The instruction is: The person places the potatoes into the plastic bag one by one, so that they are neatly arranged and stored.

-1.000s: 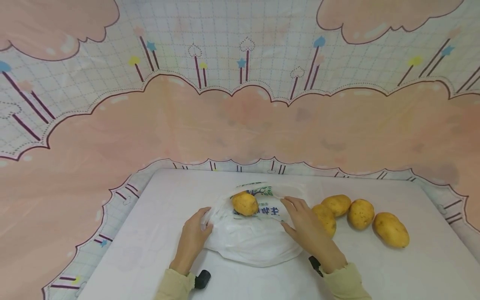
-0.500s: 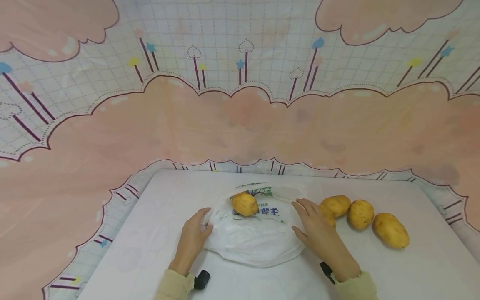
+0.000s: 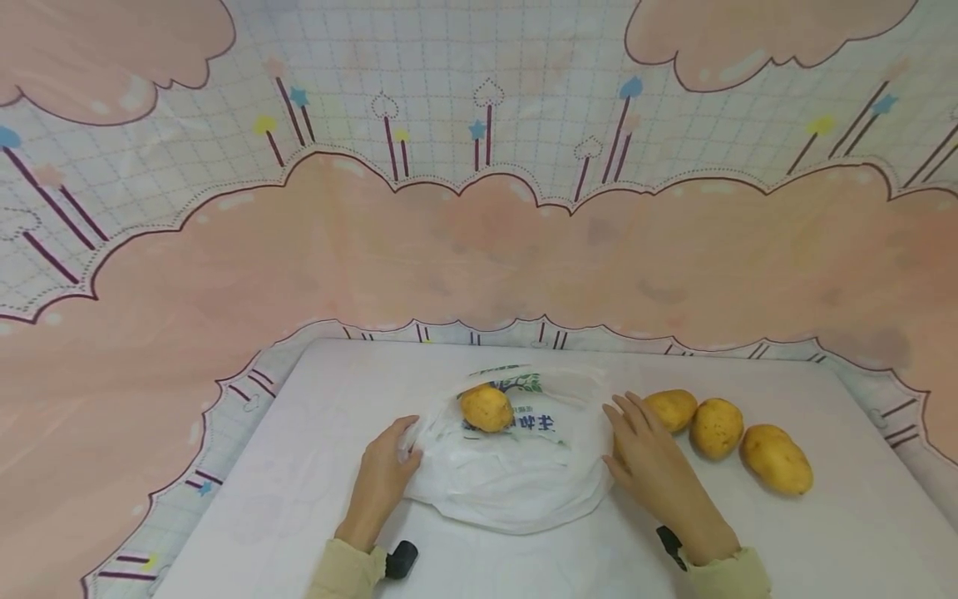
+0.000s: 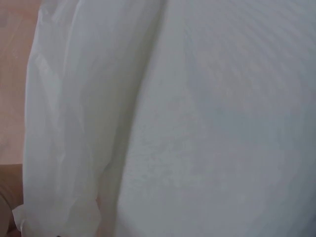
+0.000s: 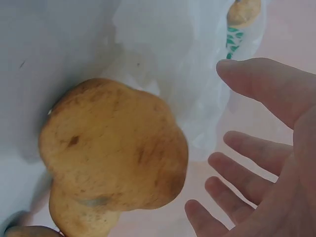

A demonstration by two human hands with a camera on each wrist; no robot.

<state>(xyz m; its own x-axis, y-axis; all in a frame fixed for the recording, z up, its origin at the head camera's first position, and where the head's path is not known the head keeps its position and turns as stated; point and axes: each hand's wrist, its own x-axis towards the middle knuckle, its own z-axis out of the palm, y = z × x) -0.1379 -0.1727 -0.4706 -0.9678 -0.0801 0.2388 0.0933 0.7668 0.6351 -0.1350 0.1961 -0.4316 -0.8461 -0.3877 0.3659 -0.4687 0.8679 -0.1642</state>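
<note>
A crumpled white plastic bag (image 3: pixel 516 491) lies mid-table, with green and blue print on it. One yellow potato (image 3: pixel 486 408) rests at the bag's printed part. My left hand (image 3: pixel 383 470) grips the bag's left edge between thumb and fingers; in the left wrist view the white plastic (image 4: pixel 64 123) fills much of the frame. My right hand (image 3: pixel 654 457) is at the bag's right side, fingers spread and loosely bent, nothing held. A large potato (image 5: pixel 113 145) lies in front of its palm in the right wrist view; in the head view the hand mostly covers it.
Right of my right hand sit more potatoes: one (image 3: pixel 672 409) partly behind the hand, one (image 3: pixel 716 428) beside it, and one (image 3: pixel 777 459) farthest right. They stand on a white table (image 3: pixel 284 482). A patterned cloth backdrop (image 3: pixel 479 258) rises behind the table.
My right hand has moved right, away from the bag's middle to its right edge, over the nearest potato. The left hand stays at the bag's left edge.
</note>
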